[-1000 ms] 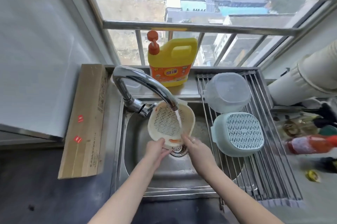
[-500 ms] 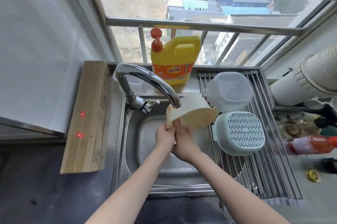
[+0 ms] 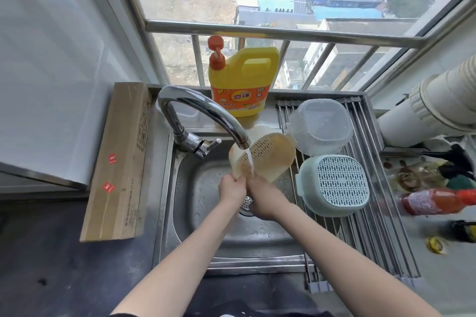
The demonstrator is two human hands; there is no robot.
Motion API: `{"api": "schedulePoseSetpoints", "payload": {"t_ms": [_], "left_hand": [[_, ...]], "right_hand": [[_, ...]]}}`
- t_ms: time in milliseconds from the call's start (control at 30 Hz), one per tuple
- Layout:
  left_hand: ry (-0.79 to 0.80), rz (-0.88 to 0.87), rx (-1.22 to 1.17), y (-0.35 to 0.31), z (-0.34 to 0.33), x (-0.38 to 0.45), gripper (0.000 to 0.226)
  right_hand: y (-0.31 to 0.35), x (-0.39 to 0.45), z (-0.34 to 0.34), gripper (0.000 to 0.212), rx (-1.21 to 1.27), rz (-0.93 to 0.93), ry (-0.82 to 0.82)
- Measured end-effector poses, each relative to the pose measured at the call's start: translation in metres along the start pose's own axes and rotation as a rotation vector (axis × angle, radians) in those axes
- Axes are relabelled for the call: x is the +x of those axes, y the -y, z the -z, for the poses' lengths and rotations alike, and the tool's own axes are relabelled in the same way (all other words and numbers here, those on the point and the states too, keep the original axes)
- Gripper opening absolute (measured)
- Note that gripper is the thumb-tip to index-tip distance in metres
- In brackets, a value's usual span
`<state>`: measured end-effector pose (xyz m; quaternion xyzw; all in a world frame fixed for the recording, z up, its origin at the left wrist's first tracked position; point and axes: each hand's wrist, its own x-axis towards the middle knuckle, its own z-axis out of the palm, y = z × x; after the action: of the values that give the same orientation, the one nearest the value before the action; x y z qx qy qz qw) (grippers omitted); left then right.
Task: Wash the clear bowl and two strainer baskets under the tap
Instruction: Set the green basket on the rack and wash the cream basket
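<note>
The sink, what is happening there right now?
A person holds a cream strainer under the running tap with both hands, left hand and right hand gripping its lower edge over the sink. The clear bowl and green strainer lie upside down on the rack.

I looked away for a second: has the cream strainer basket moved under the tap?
Yes. The cream strainer basket has swung rightward past the tap spout, toward the drying rack.

One head-worn wide-angle view looks steeply down (slightly forward) over the sink (image 3: 195,213), close.
</note>
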<state>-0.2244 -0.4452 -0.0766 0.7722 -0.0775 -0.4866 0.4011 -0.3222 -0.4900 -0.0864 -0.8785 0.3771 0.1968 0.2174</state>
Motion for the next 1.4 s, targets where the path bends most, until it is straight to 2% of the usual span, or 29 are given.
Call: {"api": "schedulePoseSetpoints", "payload": {"t_ms": [33, 67, 133, 167, 233, 267, 300, 333, 400, 433, 533, 600, 667, 700, 800, 833, 900, 933, 1000, 1100, 1167, 1233, 1300, 1400], "left_hand": [[-0.003, 0.016, -0.013, 0.001, 0.0, 0.001, 0.02], [0.01, 0.023, -0.036, 0.002, 0.001, 0.002, 0.017], [0.026, 0.052, -0.043, 0.006, 0.001, 0.009, 0.012], [0.026, 0.063, -0.015, 0.005, 0.001, 0.008, 0.013], [0.022, 0.072, 0.001, 0.004, 0.001, 0.008, 0.014], [0.012, 0.07, -0.003, 0.002, 0.001, 0.005, 0.02], [0.011, 0.077, -0.026, 0.004, 0.001, 0.006, 0.028], [0.016, 0.09, -0.063, 0.008, 0.001, 0.01, 0.032], [0.041, 0.114, -0.081, 0.012, 0.001, 0.014, 0.022], [0.047, 0.124, -0.086, 0.019, -0.001, 0.022, 0.019], [0.038, 0.142, -0.109, 0.013, -0.001, 0.018, 0.027], [0.047, 0.15, -0.13, 0.008, 0.0, 0.016, 0.031], [0.096, 0.167, -0.101, 0.002, 0.004, 0.015, 0.034], [0.121, 0.185, -0.104, -0.001, 0.005, 0.013, 0.036], [0.258, 0.291, -0.131, -0.013, 0.011, 0.005, 0.038], [0.336, 0.333, -0.071, -0.019, 0.016, 0.003, 0.041], [0.471, 0.383, 0.185, -0.036, 0.024, 0.001, 0.053], [0.472, 0.363, 0.325, -0.044, 0.026, 0.002, 0.058], [0.353, 0.231, 0.453, -0.059, 0.027, 0.009, 0.051], [0.238, 0.053, 0.477, -0.069, 0.024, 0.017, 0.023], [0.171, -0.066, 0.528, -0.071, 0.022, 0.012, 0.025], [0.152, -0.194, 0.456, -0.076, 0.015, 0.003, 0.03], [0.271, -0.18, 0.318, -0.083, 0.006, -0.005, 0.026], [0.593, 0.006, 0.069, -0.09, -0.003, -0.003, 0.036]], "right_hand": [[0.001, -0.001, 0.0, 0.087, 0.065, 0.074, 0.073], [-0.005, 0.001, 0.002, 0.086, 0.005, 0.086, 0.014], [-0.022, 0.006, 0.004, 0.077, -0.293, -0.102, -0.182], [-0.019, 0.005, 0.004, 0.073, -0.314, -0.185, -0.243], [-0.005, 0.004, -0.004, 0.069, -0.12, -0.068, -0.154], [0.003, -0.001, -0.003, 0.069, 0.015, 0.0, -0.001], [0.002, -0.004, 0.001, 0.069, 0.067, 0.04, 0.046], [-0.007, 0.0, 0.004, 0.069, -0.03, 0.014, -0.02], [-0.018, 0.004, 0.009, 0.071, -0.291, -0.149, -0.097], [-0.015, 0.004, 0.01, 0.072, -0.285, -0.179, -0.086], [0.001, -0.001, 0.008, 0.065, 0.055, 0.054, 0.043], [-0.012, -0.004, 0.01, 0.052, -0.012, 0.072, -0.073], [-0.032, -0.007, 0.007, 0.035, -0.135, 0.008, -0.211], [-0.035, -0.01, 0.005, 0.028, -0.187, 0.017, -0.229], [-0.041, -0.013, -0.002, 0.013, -0.317, 0.163, -0.314], [-0.041, -0.014, -0.001, 0.011, -0.299, 0.184, -0.293], [-0.045, -0.018, 0.002, 0.021, -0.301, 0.178, -0.216], [-0.045, -0.021, 0.003, 0.025, -0.311, 0.163, -0.195], [-0.044, -0.024, 0.003, 0.028, -0.332, 0.151, -0.208], [-0.038, -0.023, 0.004, 0.027, -0.306, 0.135, -0.227], [-0.037, -0.024, 0.004, 0.029, -0.333, 0.137, -0.197], [-0.038, -0.026, 0.002, 0.029, -0.368, 0.14, -0.176], [-0.037, -0.028, -0.001, 0.022, -0.386, 0.143, -0.181], [-0.037, -0.031, -0.004, 0.017, -0.421, 0.114, -0.219]]}}
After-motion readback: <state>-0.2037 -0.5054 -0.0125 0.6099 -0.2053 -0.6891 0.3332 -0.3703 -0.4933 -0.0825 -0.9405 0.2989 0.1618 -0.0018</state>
